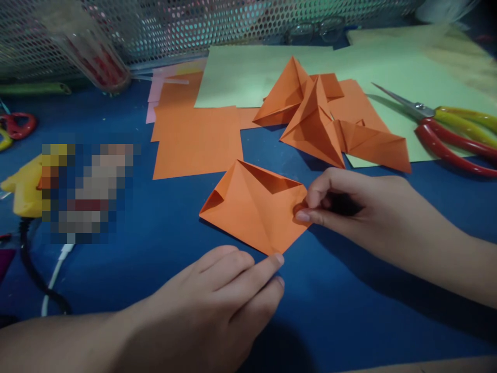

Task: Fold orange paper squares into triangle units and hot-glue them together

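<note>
The folded orange sheet (248, 204) is lying on the blue surface (174, 223), ahead and slightly right of my left hand (229, 292), and to the left of my right hand (353, 202). Its longer axis is seemingly running left to right. Neither hand is sitting nearer; both are touching. My right hand is forming a near-closed pinch, thumb and finger gripping the right corner. My left hand is lying loosely extended, a fingertip resting on the near corner, grasping nothing visible. Labels: I am reading none; pixelation is obscuring the object (101, 181) at left.
</note>
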The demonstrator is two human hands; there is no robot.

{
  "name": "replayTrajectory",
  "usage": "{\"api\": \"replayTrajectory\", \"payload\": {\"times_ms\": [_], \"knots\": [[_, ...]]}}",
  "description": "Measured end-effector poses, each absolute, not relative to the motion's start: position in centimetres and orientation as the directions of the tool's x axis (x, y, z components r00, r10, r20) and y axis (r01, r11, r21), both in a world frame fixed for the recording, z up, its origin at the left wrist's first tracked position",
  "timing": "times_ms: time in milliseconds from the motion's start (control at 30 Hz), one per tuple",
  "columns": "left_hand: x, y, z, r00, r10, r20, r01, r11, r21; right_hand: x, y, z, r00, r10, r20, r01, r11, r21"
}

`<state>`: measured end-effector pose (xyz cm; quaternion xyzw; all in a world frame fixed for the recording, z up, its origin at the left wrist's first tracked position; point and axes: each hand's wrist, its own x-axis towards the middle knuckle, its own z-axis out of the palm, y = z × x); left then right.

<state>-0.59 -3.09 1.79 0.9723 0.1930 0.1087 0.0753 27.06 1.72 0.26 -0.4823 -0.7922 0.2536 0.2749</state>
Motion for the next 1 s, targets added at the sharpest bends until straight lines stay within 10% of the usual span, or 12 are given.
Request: {"api": "replayTrajectory", "payload": {"times_ms": [600,1000], "knots": [[-0.48,-3.25,2.16,0.922,0.360,0.141,0.347,-0.932,0.107,27.01,1.17,0.28,-0.391,0.883,0.260,0.701,0.469,-0.537],[-0.48,-3.17,2.03,0.932,0.338,0.128,0.328,-0.940,0.090,27.77,1.32,0.19,-0.701,0.575,0.422,0.584,0.802,-0.123]]}}
